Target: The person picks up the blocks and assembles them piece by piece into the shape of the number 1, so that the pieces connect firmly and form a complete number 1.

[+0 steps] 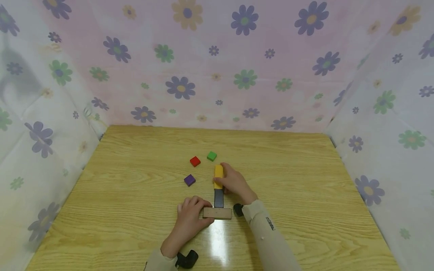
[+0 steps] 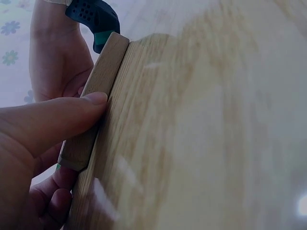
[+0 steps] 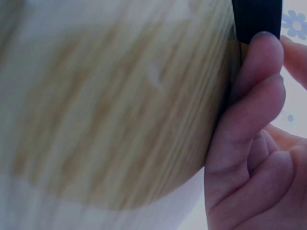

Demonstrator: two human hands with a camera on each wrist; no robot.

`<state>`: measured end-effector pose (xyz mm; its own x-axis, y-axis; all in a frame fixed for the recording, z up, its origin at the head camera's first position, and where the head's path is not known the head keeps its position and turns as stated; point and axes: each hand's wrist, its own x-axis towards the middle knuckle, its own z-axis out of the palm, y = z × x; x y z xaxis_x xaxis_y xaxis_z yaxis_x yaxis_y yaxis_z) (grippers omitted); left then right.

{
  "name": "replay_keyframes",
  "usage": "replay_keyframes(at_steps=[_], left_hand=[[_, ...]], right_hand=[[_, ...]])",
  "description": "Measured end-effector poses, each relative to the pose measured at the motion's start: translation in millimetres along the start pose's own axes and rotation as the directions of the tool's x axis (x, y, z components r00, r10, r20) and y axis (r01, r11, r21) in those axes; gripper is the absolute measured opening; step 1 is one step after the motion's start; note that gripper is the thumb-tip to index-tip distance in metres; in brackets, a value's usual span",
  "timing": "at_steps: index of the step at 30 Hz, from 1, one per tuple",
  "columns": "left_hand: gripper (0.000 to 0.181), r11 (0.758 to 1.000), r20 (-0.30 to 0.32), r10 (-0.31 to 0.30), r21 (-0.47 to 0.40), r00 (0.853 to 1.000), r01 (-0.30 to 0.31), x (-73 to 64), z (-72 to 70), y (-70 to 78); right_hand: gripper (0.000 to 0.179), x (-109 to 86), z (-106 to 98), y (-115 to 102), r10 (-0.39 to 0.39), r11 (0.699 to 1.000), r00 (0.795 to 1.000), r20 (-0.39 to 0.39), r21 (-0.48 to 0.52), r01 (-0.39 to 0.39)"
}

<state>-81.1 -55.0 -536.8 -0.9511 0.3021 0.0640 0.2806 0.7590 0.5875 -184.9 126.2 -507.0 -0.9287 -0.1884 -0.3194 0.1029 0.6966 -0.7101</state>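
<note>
A plain wooden block (image 1: 220,213) lies crosswise on the table, and my left hand (image 1: 190,219) pinches its left end, thumb on the near side and fingers on the far side. In the left wrist view the thumb presses along the long face of this wooden block (image 2: 108,64). From its far side a black block (image 1: 219,198) runs straight away, in line with a yellow block (image 1: 218,176) beyond it. My right hand (image 1: 236,183) grips the yellow block from the right, thumb across its left edge. The right wrist view shows the black block (image 3: 259,19) just above the curled fingers (image 3: 249,115).
Small flat red (image 1: 194,161), green (image 1: 211,156) and purple (image 1: 190,180) blocks lie beyond and left of the yellow one. Black wrist-worn devices (image 1: 238,209) sit at both sleeves. Flowered cloth walls (image 1: 217,75) stand at the back and sides of the wooden table (image 1: 298,169).
</note>
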Motion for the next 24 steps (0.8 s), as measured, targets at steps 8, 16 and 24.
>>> replay_keyframes(at_steps=[8, 16, 24], left_hand=[[0.033, 1.000, -0.006, -0.001, -0.009, 1.000, 0.001, 0.0, -1.3, 0.8], [0.032, 1.000, -0.008, 0.001, -0.004, 1.000, -0.001, 0.1, -0.6, 0.2], [0.031, 1.000, -0.017, -0.001, -0.012, 1.000, 0.001, -0.3, -1.3, 1.4]], right_hand=[[0.071, 0.1, 1.0, -3.3, 0.010, 1.000, 1.000, -0.020, -0.014, -0.010], [0.070, 0.2, 0.9, -3.7, 0.016, 1.000, 0.999, -0.028, -0.022, -0.017], [0.070, -1.0, 0.3, -4.5, 0.016, 1.000, 1.000, -0.023, -0.009, -0.016]])
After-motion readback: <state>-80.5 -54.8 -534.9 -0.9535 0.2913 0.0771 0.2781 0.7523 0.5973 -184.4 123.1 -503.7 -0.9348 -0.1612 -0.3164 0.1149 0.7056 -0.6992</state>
